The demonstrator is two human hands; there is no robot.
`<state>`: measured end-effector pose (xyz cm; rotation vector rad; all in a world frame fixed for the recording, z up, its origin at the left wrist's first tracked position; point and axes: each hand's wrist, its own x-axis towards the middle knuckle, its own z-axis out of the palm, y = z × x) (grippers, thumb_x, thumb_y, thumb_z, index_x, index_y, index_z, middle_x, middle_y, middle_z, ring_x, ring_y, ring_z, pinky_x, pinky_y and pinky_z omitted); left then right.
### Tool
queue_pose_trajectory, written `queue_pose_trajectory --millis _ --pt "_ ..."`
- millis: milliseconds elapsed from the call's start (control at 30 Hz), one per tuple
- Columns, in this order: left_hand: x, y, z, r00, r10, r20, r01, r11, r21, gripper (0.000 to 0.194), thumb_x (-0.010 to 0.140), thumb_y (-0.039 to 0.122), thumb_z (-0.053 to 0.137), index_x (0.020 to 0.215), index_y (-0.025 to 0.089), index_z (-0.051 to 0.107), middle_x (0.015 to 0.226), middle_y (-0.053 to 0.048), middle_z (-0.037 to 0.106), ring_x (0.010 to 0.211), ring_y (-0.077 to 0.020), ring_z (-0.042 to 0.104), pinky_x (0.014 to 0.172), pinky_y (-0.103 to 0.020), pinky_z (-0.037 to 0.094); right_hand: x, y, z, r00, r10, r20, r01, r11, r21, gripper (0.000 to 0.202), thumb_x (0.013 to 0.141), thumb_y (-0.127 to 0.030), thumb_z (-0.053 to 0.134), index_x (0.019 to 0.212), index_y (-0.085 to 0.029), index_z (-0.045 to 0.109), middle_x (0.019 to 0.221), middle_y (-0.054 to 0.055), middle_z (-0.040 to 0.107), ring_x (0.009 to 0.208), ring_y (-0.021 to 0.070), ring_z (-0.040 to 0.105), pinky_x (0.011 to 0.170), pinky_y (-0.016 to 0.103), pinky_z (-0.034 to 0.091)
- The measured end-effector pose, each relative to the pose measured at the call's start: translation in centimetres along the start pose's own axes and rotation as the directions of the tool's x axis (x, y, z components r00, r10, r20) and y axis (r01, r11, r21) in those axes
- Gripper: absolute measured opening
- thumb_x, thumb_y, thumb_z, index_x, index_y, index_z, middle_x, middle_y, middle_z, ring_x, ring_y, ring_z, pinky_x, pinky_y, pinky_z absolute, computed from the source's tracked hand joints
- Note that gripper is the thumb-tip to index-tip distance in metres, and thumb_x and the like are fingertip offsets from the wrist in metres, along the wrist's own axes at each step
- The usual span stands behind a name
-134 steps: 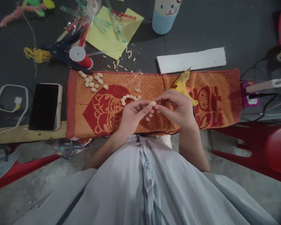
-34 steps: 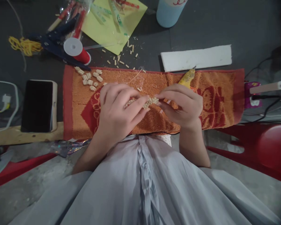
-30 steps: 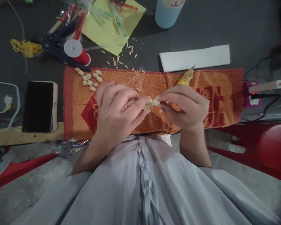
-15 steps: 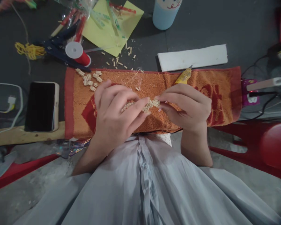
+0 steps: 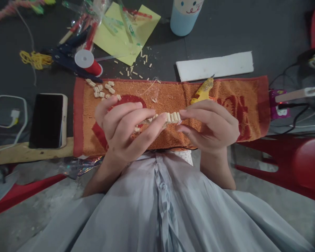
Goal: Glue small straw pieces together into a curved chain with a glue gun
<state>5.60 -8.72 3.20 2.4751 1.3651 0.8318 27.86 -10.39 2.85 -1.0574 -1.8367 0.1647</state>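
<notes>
My left hand (image 5: 131, 126) grips a strip of short pale stick pieces (image 5: 174, 117) joined side by side, its fingers partly curled over it. Much of the strip lies hidden behind these fingers. At its right end, my right hand (image 5: 210, 124) pinches with thumb and index finger; a tiny whitish bit shows by the thumb. Both hands are above an orange towel (image 5: 170, 94). Small clusters of the same pale pieces (image 5: 101, 91) lie on the towel's upper left. Just beyond my right hand rests a yellow glue gun (image 5: 203, 91), partly covered by the fingers.
A red thread spool (image 5: 88, 63), dark blue tool (image 5: 65, 52), yellow string (image 5: 36, 60) and yellow-green paper (image 5: 147, 28) occupy the back left. A white board (image 5: 215, 66) and blue bottle (image 5: 184, 19) stand beyond the towel. A phone (image 5: 46, 120) lies left; a purple power box (image 5: 279, 105) sits right.
The strip has been tilted, so the long sides of its pieces now show instead of their round ends. My left fingers have spread and shifted slightly left.
</notes>
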Motion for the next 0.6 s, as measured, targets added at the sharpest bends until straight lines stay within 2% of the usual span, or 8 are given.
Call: queue_pose_trajectory --millis 133,200,233,300,333,433,500,600 --pt "0.1 0.0 0.4 0.986 0.083 -0.142 -0.056 0.981 0.186 0.017 0.093 0.053 0.057 0.102 0.040 0.063 0.086 0.002 0.067 0.100 -0.0214 0.063 0.109 -0.056 0.043 -0.4 -0.2 0.2 0.999 0.016 -0.041 -0.016 1.000 -0.009 0.023 0.091 -0.036 0.066 0.114 -0.037 0.069 0.092 0.000 0.072 0.082 0.0204 0.070 0.074 0.039 0.062" --pt "0.4 0.5 0.3 0.933 0.247 -0.260 -0.178 0.948 0.263 0.012 0.092 0.044 0.062 0.103 0.040 0.061 0.082 0.005 0.067 0.091 -0.0192 0.063 0.106 -0.054 0.044 -0.6 -0.3 0.2 0.998 0.055 -0.022 -0.056 0.998 -0.021 0.019 0.092 -0.038 0.064 0.111 -0.037 0.070 0.090 0.000 0.071 0.083 0.0207 0.070 0.078 0.042 0.062" --pt "0.6 0.7 0.3 0.876 0.349 -0.334 -0.263 0.925 0.276 0.015 0.089 0.038 0.065 0.103 0.041 0.061 0.081 0.007 0.068 0.088 -0.0179 0.063 0.102 -0.050 0.047 -0.7 -0.3 0.2 0.997 0.078 -0.003 -0.078 0.996 -0.040 0.017 0.093 -0.039 0.063 0.108 -0.037 0.071 0.089 0.001 0.071 0.082 0.0209 0.070 0.079 0.043 0.062" --pt "0.9 1.1 0.0 0.845 0.391 -0.364 -0.316 0.916 0.248 0.017 0.089 0.031 0.066 0.104 0.038 0.062 0.085 0.007 0.070 0.090 -0.0161 0.063 0.101 -0.045 0.048 -0.6 -0.3 0.0 0.994 0.107 0.032 -0.105 0.991 -0.078 0.015 0.093 -0.042 0.062 0.101 -0.034 0.072 0.086 0.002 0.070 0.080 0.0210 0.069 0.078 0.044 0.062" --pt "1.0 1.2 -0.1 0.860 0.365 -0.357 -0.308 0.928 0.209 0.017 0.090 0.030 0.066 0.105 0.037 0.062 0.087 0.007 0.070 0.092 -0.0158 0.063 0.102 -0.044 0.048 -0.5 -0.3 0.0 0.993 0.111 0.043 -0.107 0.991 -0.083 0.016 0.092 -0.043 0.062 0.099 -0.032 0.072 0.085 0.003 0.070 0.080 0.0210 0.069 0.077 0.043 0.062" --pt "1.2 1.2 -0.2 0.944 0.259 -0.206 -0.253 0.966 0.057 0.024 0.087 0.033 0.070 0.110 0.032 0.063 0.093 0.002 0.071 0.098 -0.0200 0.062 0.102 -0.048 0.046 0.0 -0.2 -0.2 0.991 0.110 0.071 -0.108 0.994 -0.031 0.017 0.092 -0.042 0.063 0.098 -0.029 0.072 0.087 0.003 0.071 0.081 0.0207 0.070 0.077 0.040 0.062" --pt "1.3 1.0 0.0 0.964 0.225 -0.142 -0.230 0.973 -0.020 0.023 0.087 0.034 0.069 0.110 0.029 0.065 0.094 -0.001 0.071 0.098 -0.0225 0.062 0.098 -0.050 0.048 0.2 0.1 -0.1 0.990 0.107 0.096 -0.110 0.993 0.029 0.017 0.092 -0.040 0.063 0.098 -0.027 0.071 0.088 0.003 0.072 0.081 0.0197 0.070 0.075 0.038 0.061" --pt "1.3 0.6 0.6 0.970 0.212 -0.120 -0.221 0.972 -0.073 0.018 0.089 0.035 0.066 0.104 0.027 0.069 0.093 -0.003 0.071 0.096 -0.0232 0.063 0.090 -0.048 0.050 0.4 0.9 0.4 0.986 0.086 0.142 -0.105 0.986 0.130 0.012 0.093 -0.034 0.063 0.097 -0.025 0.070 0.086 0.003 0.072 0.077 0.0172 0.069 0.070 0.033 0.060"
